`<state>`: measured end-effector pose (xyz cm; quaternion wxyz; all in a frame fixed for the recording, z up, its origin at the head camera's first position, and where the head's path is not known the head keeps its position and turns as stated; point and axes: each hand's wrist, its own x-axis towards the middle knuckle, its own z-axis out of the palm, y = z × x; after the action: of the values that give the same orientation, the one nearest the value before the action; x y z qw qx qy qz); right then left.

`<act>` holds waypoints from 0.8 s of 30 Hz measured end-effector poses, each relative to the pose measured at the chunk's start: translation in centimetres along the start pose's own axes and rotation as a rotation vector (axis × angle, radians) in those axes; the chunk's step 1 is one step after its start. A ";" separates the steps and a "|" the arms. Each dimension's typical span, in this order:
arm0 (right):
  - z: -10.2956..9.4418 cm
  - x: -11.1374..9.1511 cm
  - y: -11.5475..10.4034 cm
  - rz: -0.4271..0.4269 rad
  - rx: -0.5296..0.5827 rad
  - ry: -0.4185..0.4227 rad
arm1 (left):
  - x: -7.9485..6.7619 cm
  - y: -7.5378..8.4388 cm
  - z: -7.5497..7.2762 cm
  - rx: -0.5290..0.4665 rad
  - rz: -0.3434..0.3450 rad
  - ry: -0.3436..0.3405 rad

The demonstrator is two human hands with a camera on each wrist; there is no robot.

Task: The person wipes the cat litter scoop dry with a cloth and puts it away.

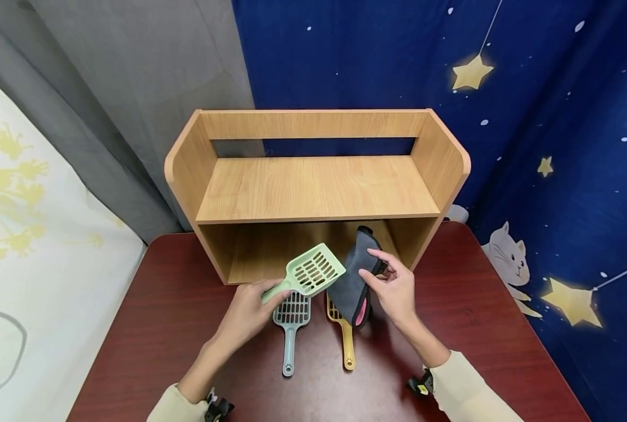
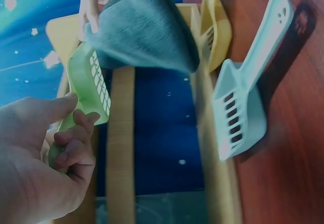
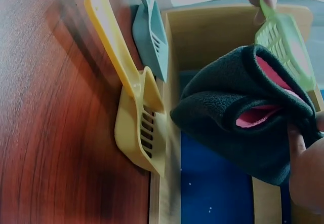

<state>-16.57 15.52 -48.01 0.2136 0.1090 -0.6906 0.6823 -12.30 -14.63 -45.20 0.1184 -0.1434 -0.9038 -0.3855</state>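
Observation:
My left hand (image 1: 251, 306) grips a light green slotted litter scoop (image 1: 316, 271) by its handle, holding it up before the shelf. In my right hand (image 1: 395, 287) a folded dark grey cloth (image 1: 351, 281) with pink inside is pinched between thumb and fingers. The cloth hangs right beside the scoop's head, and its pink folds show in the right wrist view. Below the hands, a blue-grey litter scoop (image 1: 289, 343) and a yellow litter scoop (image 1: 347, 346) lie on the table, handles toward me. The cloth covers part of the yellow scoop's head in the head view.
A wooden two-tier shelf (image 1: 319, 187) stands at the back of the dark red table (image 1: 176, 328). Its lower compartment faces me behind the hands. Grey and blue star-patterned curtains (image 1: 355, 53) hang behind it.

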 end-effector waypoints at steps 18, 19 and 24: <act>-1.7 -0.4 -0.9 0.034 -0.053 -0.109 | 3.1 3.3 -7.0 -0.018 0.204 0.155; -1.7 -0.4 -1.0 0.031 -0.057 -0.116 | 3.4 3.4 -7.3 -0.014 0.202 0.164; -2.0 0.0 -1.4 0.015 -0.077 -0.156 | 5.1 3.5 -8.4 0.025 0.132 0.184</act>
<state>-15.63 17.41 -46.84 0.1579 0.1484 -0.7317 0.6463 -14.95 -17.58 -35.54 0.2279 -0.1650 -0.8824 -0.3770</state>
